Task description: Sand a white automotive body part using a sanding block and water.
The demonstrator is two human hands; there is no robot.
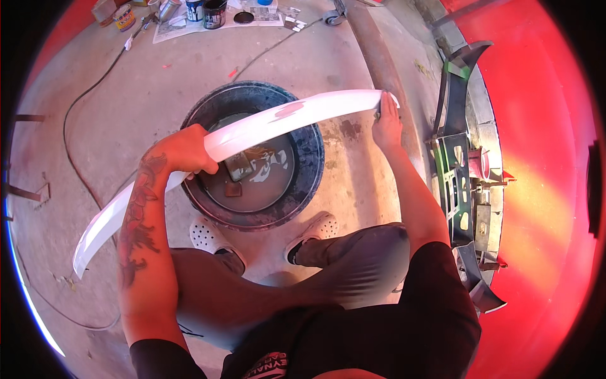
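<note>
A long, curved white car trim panel (252,126) lies slantwise across my front, over a round black tub. My left hand (186,151) wraps around it near its middle, thumb on the near edge. At the panel's right end, my right hand (387,123) lies over it with fingers straight and close together. A small dark edge shows beside these fingers; what it is, I cannot make out. A greyish-pink patch breaks the white surface between my hands. The panel's left end reaches past my left forearm, low at the left.
The black tub (309,180) on the concrete floor holds murky water and blocky objects. My feet stand just in front of it. Paint cans (214,14) sit on newspaper (173,33) at the back. A cable (65,136) runs along the left; a black car-part frame (456,126) lies right.
</note>
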